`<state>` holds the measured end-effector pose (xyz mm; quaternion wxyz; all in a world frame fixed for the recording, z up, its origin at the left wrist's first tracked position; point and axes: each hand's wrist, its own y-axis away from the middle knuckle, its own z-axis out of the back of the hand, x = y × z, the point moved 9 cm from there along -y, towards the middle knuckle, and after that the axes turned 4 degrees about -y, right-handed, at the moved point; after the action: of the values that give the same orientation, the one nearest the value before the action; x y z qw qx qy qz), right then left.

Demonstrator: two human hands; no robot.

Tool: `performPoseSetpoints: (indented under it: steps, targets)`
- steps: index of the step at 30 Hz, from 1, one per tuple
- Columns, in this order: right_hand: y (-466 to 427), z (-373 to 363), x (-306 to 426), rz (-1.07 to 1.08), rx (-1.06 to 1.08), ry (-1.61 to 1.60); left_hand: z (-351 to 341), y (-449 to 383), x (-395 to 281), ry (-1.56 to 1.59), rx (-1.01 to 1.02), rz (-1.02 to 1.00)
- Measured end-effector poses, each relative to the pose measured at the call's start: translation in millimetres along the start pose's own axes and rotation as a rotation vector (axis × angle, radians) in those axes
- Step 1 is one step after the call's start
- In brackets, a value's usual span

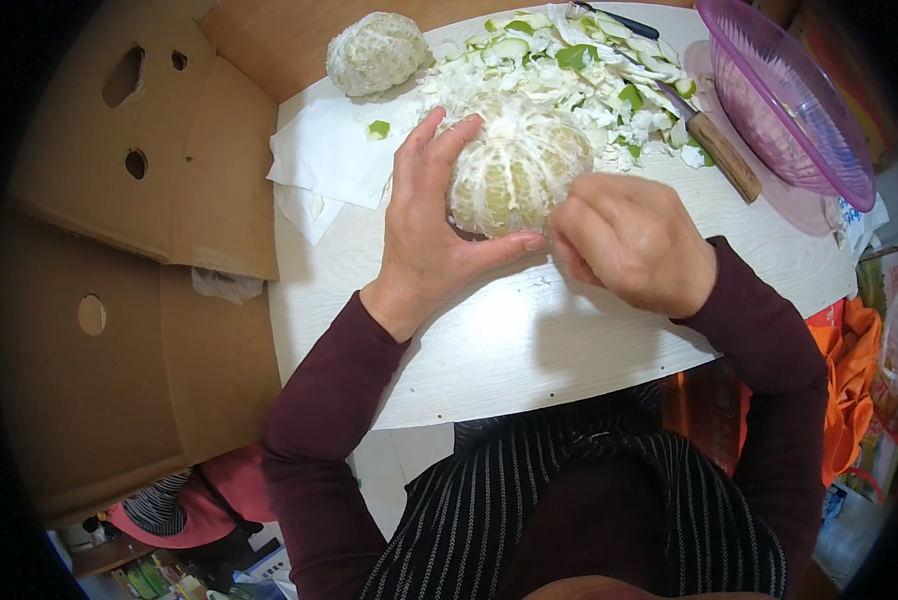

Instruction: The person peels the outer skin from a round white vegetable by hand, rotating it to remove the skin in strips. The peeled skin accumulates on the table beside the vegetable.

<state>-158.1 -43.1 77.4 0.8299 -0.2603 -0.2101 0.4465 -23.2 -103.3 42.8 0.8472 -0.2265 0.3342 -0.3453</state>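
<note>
A large peeled pomelo (512, 180), with white pith strands over its pale yellow segments, rests on the white table in front of me. My left hand (434, 202) grips it from the left, fingers over the far side and thumb along the near edge. Against its lower right side is my right hand (629, 236), fingers curled inward. Its fingertips are partly hidden, so whether they pinch any pith does not show. Behind the fruit lies a heap of green and white peel scraps (569, 75). A second peeled pomelo (377, 54) sits at the far left.
A wooden-handled knife (723, 154) lies at the heap's right, and a dark-handled tool (621, 20) at its far edge. A pink plastic basin (786, 97) stands far right. White paper sheets (329, 169) lie left, beside a tall cardboard box (118, 337).
</note>
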Motion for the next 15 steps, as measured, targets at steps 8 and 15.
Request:
performPoseSetpoints:
  steps: [8,15]
  targets:
    - [7.8,10.9,-11.7,-0.098,-0.025,-0.156,-1.4,-1.1,4.9,-0.016,0.005,-0.008]
    - [4.9,17.1,-19.9,-0.082,-0.237,-0.132,-1.5,-1.4,-4.5,-0.057,0.010,-0.061]
